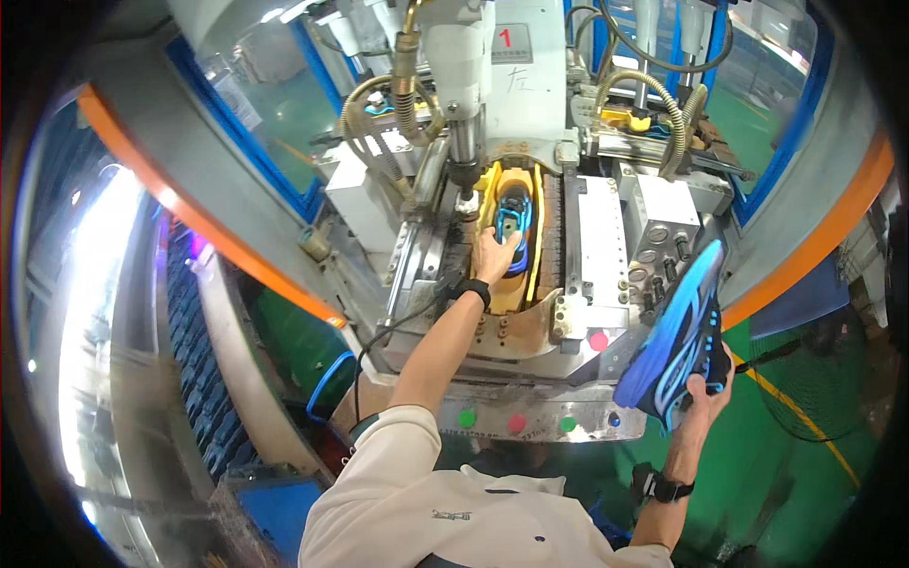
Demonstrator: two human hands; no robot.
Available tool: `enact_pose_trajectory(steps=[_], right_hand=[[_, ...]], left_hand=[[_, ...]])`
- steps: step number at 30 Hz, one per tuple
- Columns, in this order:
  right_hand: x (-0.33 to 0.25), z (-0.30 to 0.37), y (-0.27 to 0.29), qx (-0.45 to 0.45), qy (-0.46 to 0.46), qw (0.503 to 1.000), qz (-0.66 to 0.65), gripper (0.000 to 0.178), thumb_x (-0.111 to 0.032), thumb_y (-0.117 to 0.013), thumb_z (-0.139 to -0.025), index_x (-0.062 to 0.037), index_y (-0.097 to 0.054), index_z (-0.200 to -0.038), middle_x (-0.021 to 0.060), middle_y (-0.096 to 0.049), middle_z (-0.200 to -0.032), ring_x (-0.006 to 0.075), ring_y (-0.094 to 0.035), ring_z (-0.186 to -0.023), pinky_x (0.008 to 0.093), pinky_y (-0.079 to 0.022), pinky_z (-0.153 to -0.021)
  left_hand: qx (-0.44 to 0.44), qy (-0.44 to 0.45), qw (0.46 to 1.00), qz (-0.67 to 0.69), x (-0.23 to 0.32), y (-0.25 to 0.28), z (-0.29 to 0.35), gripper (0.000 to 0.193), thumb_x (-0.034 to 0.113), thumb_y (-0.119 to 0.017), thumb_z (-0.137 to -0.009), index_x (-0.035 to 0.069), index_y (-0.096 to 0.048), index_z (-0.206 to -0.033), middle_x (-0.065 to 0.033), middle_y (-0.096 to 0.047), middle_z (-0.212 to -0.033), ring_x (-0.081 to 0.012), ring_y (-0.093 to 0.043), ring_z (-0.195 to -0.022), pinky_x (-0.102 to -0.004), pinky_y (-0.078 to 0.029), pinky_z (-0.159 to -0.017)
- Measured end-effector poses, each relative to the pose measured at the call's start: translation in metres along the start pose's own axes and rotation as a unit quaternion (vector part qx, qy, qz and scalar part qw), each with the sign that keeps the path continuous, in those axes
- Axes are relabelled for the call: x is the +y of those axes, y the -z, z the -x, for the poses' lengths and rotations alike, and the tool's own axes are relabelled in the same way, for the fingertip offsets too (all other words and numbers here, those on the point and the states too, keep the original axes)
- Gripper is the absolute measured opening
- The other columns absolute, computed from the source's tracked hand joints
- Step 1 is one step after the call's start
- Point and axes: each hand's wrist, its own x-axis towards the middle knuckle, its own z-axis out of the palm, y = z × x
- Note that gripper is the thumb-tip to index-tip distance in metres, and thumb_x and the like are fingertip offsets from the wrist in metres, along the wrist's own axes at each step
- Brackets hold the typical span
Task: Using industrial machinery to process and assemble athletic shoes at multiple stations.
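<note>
My right hand [704, 402] holds a blue and black sneaker [674, 336], closed on it at its lower end. The sneaker is tilted, its blue-to-purple sole facing left and its black upper and laces facing right. Reaching forward, my left hand [494, 256] grips a second blue and black shoe [514, 216] with thumb and fingers. That shoe lies in the yellow-edged cradle [512, 293] of a machine; its near part is partly hidden by the hand.
A metal press head [464, 142] hangs just left of the cradle. Control buttons [516, 423] line the machine's front edge. Hoses [677, 114] and metal blocks [663, 218] stand at the right. Orange-edged guards [227, 241] flank both sides. A black wire-mesh guard [805, 398] stands at right.
</note>
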Motion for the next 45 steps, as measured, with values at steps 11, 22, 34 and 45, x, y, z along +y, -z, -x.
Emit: enact_pose_trajectory(steps=[11,22,34,45], right_hand=[[-0.004,-0.134,-0.090,-0.035,0.074,0.971,0.227,0.051,-0.014,-0.076,-0.070,0.0029,-0.060,-0.116,0.0055,-0.065,-0.098,0.0152,-0.061,-0.087,0.0288,-0.049,-0.080],[0.098,-0.175,-0.363,-0.326,-0.049,0.785,0.525,0.059,-0.032,-0.080,-0.057,0.0097,-0.066,-0.098,0.0260,-0.067,-0.105,0.0362,-0.067,-0.098,0.0378,-0.053,-0.084],[0.194,-0.086,-0.384,-0.234,0.114,0.816,0.516,0.068,-0.021,-0.070,-0.077,0.0063,-0.034,-0.127,0.0250,-0.063,-0.102,0.0370,-0.066,-0.094,0.0445,-0.055,-0.077],[0.210,0.218,-0.215,-0.613,0.180,0.741,0.208,0.026,-0.012,-0.062,-0.078,-0.0036,-0.055,-0.102,0.0157,-0.056,-0.109,0.0337,-0.058,-0.101,0.0431,-0.053,-0.078]], left_hand=[[-0.050,0.196,0.942,0.267,-0.042,0.022,-0.030,0.012,0.011,-0.070,-0.074,0.000,-0.064,-0.072,-0.0129,-0.068,-0.076,-0.0220,-0.064,-0.057,-0.0354,-0.054,-0.055],[-0.187,0.253,0.931,0.185,0.039,0.293,0.159,0.026,0.002,-0.059,-0.079,-0.002,-0.060,-0.105,-0.0091,-0.061,-0.103,-0.0197,-0.059,-0.095,-0.0300,-0.047,-0.080],[0.269,0.326,0.883,0.202,0.022,0.377,0.311,0.022,0.015,-0.066,-0.084,0.003,-0.065,-0.102,-0.0041,-0.066,-0.089,-0.0138,-0.062,-0.082,-0.0280,-0.048,-0.075],[0.065,0.147,0.982,-0.101,-0.025,0.349,0.410,0.055,-0.012,-0.067,-0.079,0.009,-0.051,-0.128,-0.0135,-0.041,-0.132,-0.0300,-0.053,-0.112,-0.0369,-0.053,-0.086]])
